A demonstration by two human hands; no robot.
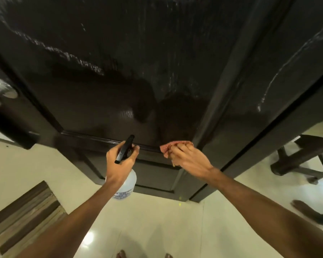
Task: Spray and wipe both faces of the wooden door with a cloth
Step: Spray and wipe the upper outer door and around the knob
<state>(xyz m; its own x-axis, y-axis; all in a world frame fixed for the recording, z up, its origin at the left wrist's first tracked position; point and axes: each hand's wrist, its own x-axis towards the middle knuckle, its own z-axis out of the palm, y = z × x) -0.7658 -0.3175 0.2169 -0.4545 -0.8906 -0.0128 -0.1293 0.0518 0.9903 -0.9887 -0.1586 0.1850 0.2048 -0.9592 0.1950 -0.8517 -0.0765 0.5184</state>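
While left hand grips bottle at neck, black nozzle aimed at door, right hand clutches pink cloth against door, on ledge between upper and lower panels. Hands apart, side by side. Door dark, wet streaks across upper panel. Knob at left edge. Striped mat on floor, lower left.
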